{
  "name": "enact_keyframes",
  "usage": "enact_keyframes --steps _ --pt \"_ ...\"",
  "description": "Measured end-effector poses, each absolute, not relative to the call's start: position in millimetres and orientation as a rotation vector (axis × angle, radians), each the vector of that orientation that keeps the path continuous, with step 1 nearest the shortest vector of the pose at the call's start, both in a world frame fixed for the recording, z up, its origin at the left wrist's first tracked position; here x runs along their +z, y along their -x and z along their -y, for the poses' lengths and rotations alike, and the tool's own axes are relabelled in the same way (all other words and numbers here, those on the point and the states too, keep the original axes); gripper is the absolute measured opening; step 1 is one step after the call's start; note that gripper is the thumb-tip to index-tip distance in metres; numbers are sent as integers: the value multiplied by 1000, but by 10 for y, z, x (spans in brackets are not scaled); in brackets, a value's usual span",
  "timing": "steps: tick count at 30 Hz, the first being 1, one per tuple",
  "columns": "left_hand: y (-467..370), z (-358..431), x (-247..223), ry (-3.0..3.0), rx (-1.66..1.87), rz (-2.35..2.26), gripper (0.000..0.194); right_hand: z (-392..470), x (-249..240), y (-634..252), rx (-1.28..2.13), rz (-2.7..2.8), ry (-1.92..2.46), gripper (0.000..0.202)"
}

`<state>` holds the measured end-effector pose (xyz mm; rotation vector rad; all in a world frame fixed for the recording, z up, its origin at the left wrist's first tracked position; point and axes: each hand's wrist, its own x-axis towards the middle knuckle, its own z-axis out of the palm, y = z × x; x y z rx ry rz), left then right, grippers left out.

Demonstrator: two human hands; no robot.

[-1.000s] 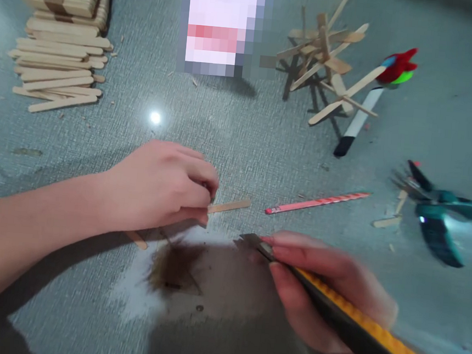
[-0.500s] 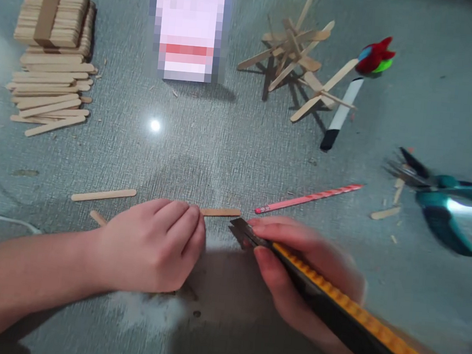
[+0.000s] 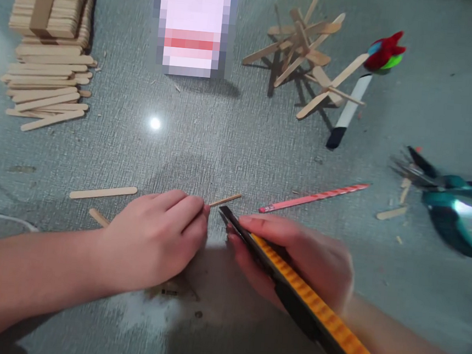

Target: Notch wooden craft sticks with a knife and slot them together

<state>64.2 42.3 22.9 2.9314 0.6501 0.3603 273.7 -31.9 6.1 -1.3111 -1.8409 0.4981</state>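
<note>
My left hand (image 3: 160, 234) is closed around a wooden craft stick (image 3: 226, 199), whose thin end sticks out to the right past the fingers. In my right hand (image 3: 299, 254) is a yellow and black utility knife (image 3: 311, 302), held at a slant with its blade up and to the left. The blade tip lies just below the stick's bare end; whether they touch I cannot tell. Another stick (image 3: 99, 218) shows partly behind my left wrist, and a whole loose stick (image 3: 103, 193) lies beyond it.
Stacked and loose craft sticks (image 3: 48, 78) lie at the upper left. A crossed-stick structure (image 3: 305, 45), a marker (image 3: 349, 112) and a red pompom-like piece (image 3: 385, 52) are at the upper right. A pink pencil (image 3: 314, 198) and teal cutters (image 3: 444, 198) lie to the right.
The held stick has turned from showing its flat face to showing its narrow edge, tilting up at its right end. My right hand and the knife have moved left, closer to my left hand.
</note>
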Motion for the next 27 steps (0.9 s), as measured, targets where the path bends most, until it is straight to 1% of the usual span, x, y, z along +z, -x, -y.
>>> enact_keyframes --steps 3,6,13,19,27 --pt "-638 -416 228 -2926 331 -673 42 325 30 -2721 508 1839 1333 35" --pt "-643 -423 225 -2917 295 -626 40 339 1 -2721 524 1830 1362 35" --pt "-662 -420 194 -2895 341 -665 37 350 7 -2712 503 1838 1383 36" --pt "-676 -418 217 -2902 310 -687 40 357 5 -2706 488 1829 1373 36" --pt "-672 -454 207 -2902 305 -665 33 319 40 -2720 485 1871 1335 38"
